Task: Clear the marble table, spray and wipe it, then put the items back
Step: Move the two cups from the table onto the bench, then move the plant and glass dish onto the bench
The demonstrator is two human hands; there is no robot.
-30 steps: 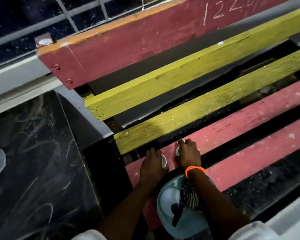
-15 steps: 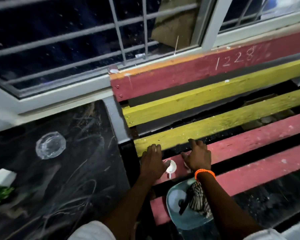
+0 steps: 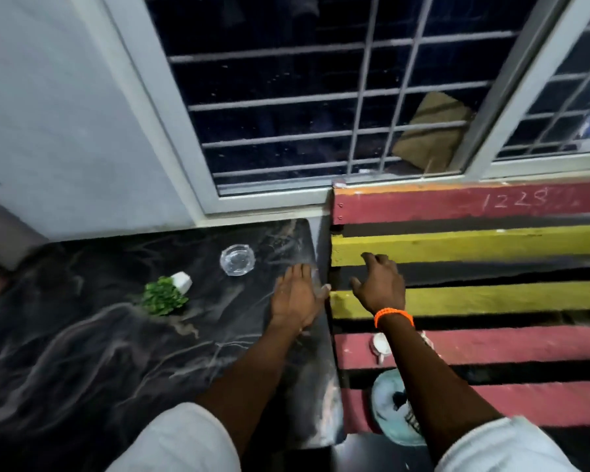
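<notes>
left hand (image 3: 295, 298) flat and empty, fingers spread, over the near-right edge of the black veined marble worktop (image 3: 82, 352). right hand (image 3: 378, 284) also empty and loosely spread, above the yellow and red slatted wooden bench (image 3: 491, 240). just beyond the left hand, a clear round glass ashtray (image 3: 237, 259); further left, a small green plant in a white pot (image 3: 166, 294), lying tipped. likely risk: smooth glass slipping in a hurried grab, or set-down items dropping through the bench gaps.
</notes>
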